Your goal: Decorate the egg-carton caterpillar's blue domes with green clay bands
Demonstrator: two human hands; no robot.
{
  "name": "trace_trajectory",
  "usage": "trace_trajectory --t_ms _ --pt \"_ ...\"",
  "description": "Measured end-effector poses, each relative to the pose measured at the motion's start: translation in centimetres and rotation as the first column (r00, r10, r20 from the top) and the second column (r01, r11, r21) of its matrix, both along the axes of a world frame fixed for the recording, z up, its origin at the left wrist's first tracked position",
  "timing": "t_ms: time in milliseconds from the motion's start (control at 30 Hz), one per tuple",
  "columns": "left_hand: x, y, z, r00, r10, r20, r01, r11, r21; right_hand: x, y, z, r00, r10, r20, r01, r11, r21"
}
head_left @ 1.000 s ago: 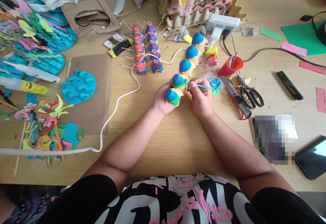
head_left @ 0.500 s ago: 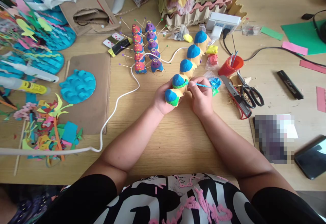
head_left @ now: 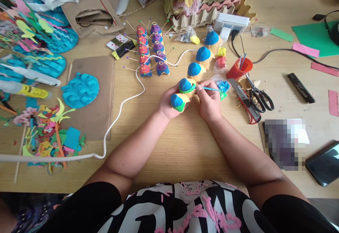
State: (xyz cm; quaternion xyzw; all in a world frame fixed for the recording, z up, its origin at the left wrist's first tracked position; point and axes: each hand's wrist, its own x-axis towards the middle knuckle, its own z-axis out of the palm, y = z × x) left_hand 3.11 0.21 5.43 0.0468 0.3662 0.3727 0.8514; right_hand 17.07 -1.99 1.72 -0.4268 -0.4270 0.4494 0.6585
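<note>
A strip of egg-carton cups (head_left: pixel 196 71) with blue clay tops runs diagonally across the wooden table (head_left: pixel 185 144). My left hand (head_left: pixel 166 105) grips its near end, where two cups have green clay rims. My right hand (head_left: pixel 209 102) pinches a thin blue clay tool (head_left: pixel 212 89), its tip touching the green rim of the second cup. A small bag of blue and green clay (head_left: pixel 223 86) lies just right of my right hand.
Purple and red cups stuck with pins (head_left: pixel 152 51) stand behind. A white cable (head_left: pixel 120 111) crosses the table. An orange cup (head_left: pixel 239 68), utility knife (head_left: pixel 245 100) and scissors (head_left: pixel 261 97) lie right. Paper scraps (head_left: pixel 47 134), blue paper discs (head_left: pixel 81 89) and glue (head_left: pixel 25 89) fill the left.
The carton strip has swung slightly, its far end shifting right. My hands stay nearly in place on its near end with the tool at the green rim.
</note>
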Motion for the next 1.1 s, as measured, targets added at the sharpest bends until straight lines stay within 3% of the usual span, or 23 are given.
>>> trace_trajectory --t_ms 467,1100 --pt "-0.14 0.24 -0.51 0.998 0.052 0.04 -0.052 0.999 -0.004 0.16 -0.23 0.02 0.974 0.072 -0.215 -0.087 0.994 -0.059" --pt "-0.08 0.0 0.18 1.0 0.01 0.013 -0.01 0.999 0.051 0.21 -0.12 0.27 0.979 0.081 -0.187 -0.102 0.989 -0.106"
